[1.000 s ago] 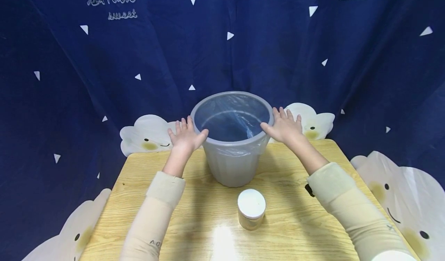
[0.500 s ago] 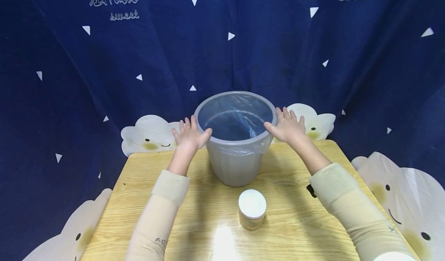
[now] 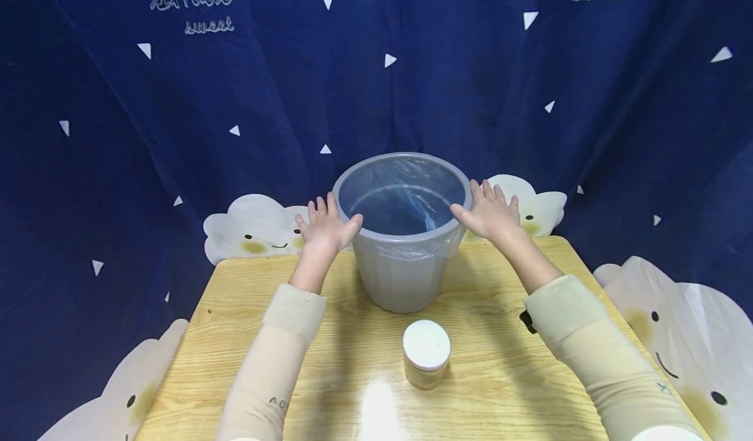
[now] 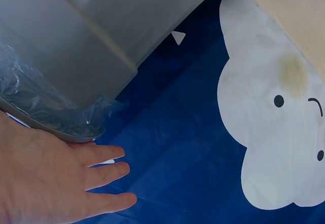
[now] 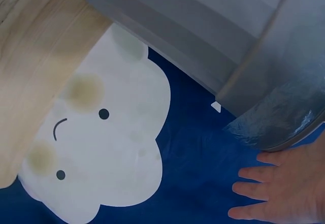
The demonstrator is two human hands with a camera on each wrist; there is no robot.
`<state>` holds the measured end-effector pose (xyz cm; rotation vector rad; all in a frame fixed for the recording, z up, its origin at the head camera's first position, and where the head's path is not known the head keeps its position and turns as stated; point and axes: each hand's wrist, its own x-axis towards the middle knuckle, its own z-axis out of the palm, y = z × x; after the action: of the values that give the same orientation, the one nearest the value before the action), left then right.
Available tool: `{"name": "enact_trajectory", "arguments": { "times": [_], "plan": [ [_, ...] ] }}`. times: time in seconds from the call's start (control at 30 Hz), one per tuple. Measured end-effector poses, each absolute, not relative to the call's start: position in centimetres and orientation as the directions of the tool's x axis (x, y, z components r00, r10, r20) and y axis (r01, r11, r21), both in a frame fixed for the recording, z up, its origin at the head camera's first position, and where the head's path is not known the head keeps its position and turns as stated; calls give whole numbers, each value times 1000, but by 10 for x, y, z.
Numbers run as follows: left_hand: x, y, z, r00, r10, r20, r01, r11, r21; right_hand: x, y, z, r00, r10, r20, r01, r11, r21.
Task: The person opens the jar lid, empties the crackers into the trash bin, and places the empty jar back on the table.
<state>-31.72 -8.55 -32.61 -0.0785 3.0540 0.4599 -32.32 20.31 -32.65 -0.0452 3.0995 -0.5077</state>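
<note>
A grey trash can (image 3: pixel 401 277) stands upright toward the back of the table, its inside lined with a clear plastic bag (image 3: pixel 426 215) folded over the rim. My left hand (image 3: pixel 325 232) touches the rim on the left, fingers straight and spread, thumb over the edge. On the opposite side, my right hand (image 3: pixel 491 219) rests against the rim in the same way. In the left wrist view the straight fingers (image 4: pixel 104 176) point past the rim. The right wrist view shows the fingers (image 5: pixel 256 189) extended below the bag's edge. Nearer me stands a small jar (image 3: pixel 426 355) with a white lid.
The wooden table (image 3: pixel 235 336) carries the can and the jar. A dark blue curtain (image 3: pixel 282 88) with white triangles and smiling clouds surrounds it at the back and sides. A small black object (image 3: pixel 527 321) shows beside the right sleeve.
The trash can has shifted slightly to the right, and both hands have moved right along with its rim. The jar has stayed in place.
</note>
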Motion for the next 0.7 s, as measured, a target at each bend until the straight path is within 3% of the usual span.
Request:
{"name": "enact_trajectory", "arguments": {
  "times": [0.7],
  "plan": [
    [-325,-78,-327,-998,-41,-58,-57,944,325,-326,211,-328,-1000,-19,-7,-15,937,-349]
  ]
}}
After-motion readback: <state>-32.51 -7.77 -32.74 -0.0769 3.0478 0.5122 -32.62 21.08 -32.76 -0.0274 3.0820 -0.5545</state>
